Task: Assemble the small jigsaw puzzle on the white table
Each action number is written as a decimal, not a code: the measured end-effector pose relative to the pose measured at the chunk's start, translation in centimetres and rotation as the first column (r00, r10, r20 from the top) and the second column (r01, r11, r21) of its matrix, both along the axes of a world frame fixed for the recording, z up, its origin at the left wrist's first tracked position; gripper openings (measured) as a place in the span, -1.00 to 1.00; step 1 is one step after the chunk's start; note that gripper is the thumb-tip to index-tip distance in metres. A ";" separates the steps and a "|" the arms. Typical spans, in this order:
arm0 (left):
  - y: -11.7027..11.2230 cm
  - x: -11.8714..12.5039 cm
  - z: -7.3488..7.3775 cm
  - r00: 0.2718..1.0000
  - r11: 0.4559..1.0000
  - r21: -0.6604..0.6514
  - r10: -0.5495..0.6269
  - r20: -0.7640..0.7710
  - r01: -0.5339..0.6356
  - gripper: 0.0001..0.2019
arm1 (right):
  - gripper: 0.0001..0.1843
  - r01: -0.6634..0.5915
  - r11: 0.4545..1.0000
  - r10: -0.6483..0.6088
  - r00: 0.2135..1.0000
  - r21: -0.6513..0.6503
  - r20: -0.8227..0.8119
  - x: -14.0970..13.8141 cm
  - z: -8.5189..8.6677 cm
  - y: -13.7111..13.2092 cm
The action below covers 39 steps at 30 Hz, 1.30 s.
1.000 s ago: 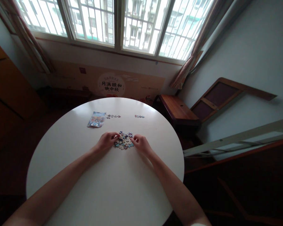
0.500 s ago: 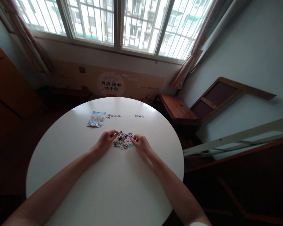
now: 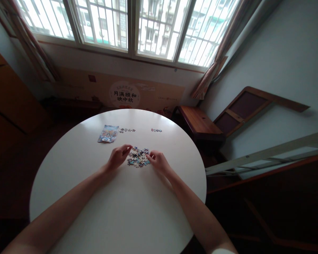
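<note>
A loose pile of jigsaw pieces (image 3: 138,157) in mixed colours lies near the middle of the round white table (image 3: 116,208). At the pile's upper left, my left hand (image 3: 119,155) is closed, thumb and fingertips pinched on what looks like one small jigsaw piece, mostly hidden. My right hand (image 3: 158,160) rests at the pile's right edge, its fingers bent together against the pieces. Whatever lies between those fingertips is too small to make out.
Farther back on the table lie a colourful printed packet (image 3: 108,134), a row of pieces (image 3: 127,130) beside it and a short joined-looking strip of pieces (image 3: 156,130) to the right. A wooden bench (image 3: 198,120) stands beyond the table's far right edge.
My left hand has shifted slightly up and left, off the pile's upper-left part, uncovering more pieces. My right hand has stayed almost still.
</note>
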<state>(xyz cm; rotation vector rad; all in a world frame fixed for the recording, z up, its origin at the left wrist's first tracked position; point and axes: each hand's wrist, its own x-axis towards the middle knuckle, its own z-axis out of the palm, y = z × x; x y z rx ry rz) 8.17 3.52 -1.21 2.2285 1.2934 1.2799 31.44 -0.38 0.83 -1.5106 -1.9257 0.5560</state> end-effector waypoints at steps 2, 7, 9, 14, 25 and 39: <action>-0.2 0.0 0.2 0.999 0.995 0.102 -0.003 -0.041 0.007 -0.77 | -0.67 -0.005 1.000 0.004 0.999 -0.002 -0.032 -0.1 0.1 0.0; -0.7 0.1 0.7 0.984 0.909 0.382 -0.128 -0.125 0.167 -0.87 | -0.72 -0.094 0.993 0.063 0.932 -0.071 -0.358 -0.9 0.2 -0.1; -0.9 0.3 0.8 0.969 0.869 0.432 -0.193 -0.151 0.240 -0.88 | -0.64 -0.176 0.976 0.084 0.850 -0.130 -0.521 -1.4 0.1 -0.2; -1.3 0.7 1.1 0.947 0.824 0.465 -0.277 -0.165 0.322 -0.82 | -0.62 -0.300 0.929 0.087 0.744 -0.215 -0.662 -2.0 0.1 -0.5; -1.8 0.7 1.4 0.927 0.818 0.439 -0.308 -0.213 0.372 -0.82 | -0.62 -0.345 0.906 0.077 0.706 -0.246 -0.704 -2.3 1.2 -1.0; -1.9 1.3 0.8 0.983 0.964 0.194 -0.182 -0.024 0.183 -0.80 | -0.77 -0.074 0.997 0.069 0.898 0.005 -0.435 -1.7 0.6 -0.8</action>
